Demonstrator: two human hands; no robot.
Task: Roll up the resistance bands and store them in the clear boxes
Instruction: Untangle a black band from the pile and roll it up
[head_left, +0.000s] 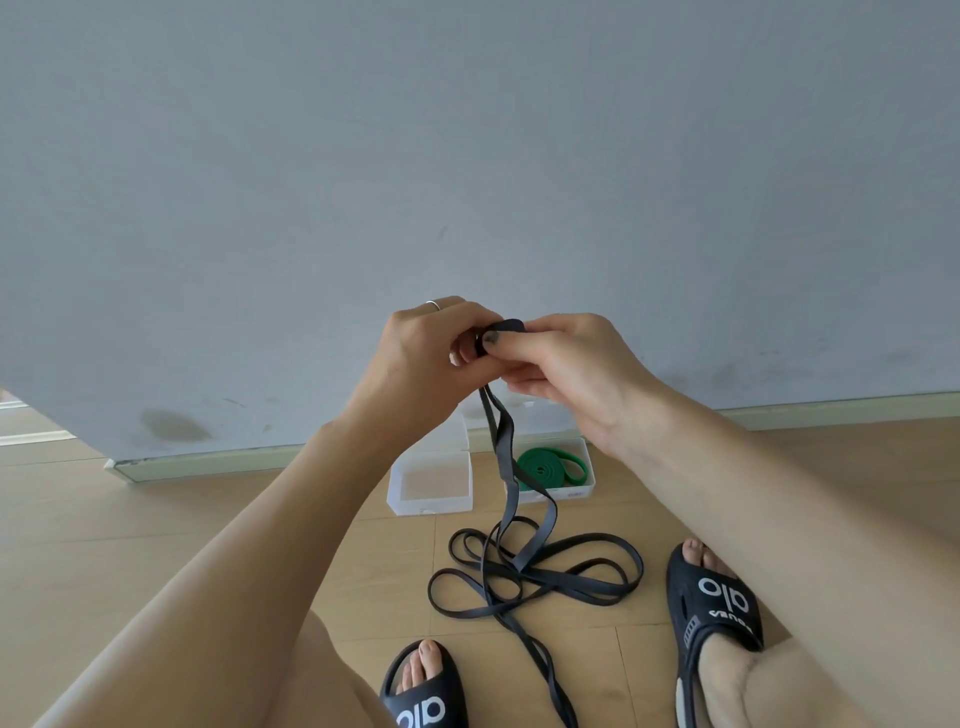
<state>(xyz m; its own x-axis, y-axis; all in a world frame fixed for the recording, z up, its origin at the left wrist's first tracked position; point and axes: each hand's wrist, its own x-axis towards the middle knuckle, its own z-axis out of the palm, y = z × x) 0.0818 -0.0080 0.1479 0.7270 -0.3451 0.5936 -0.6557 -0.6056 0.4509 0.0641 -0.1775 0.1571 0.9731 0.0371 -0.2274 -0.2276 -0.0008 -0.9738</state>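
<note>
A long black resistance band (519, 571) lies in loose loops on the wooden floor, and two strands rise from it to my hands. My left hand (421, 358) and my right hand (566, 374) both pinch the small rolled start of the black band at chest height, thumbs pressing on it. Below, two clear boxes stand by the wall. The left clear box (431, 501) holds nothing that I can see. The right clear box (584, 491) holds a rolled green band (545, 467).
A grey wall with a pale baseboard (208, 462) runs right behind the boxes. My feet in black slides (717, 603) stand on either side of the band's loops, the left slide (426, 696) at the bottom edge.
</note>
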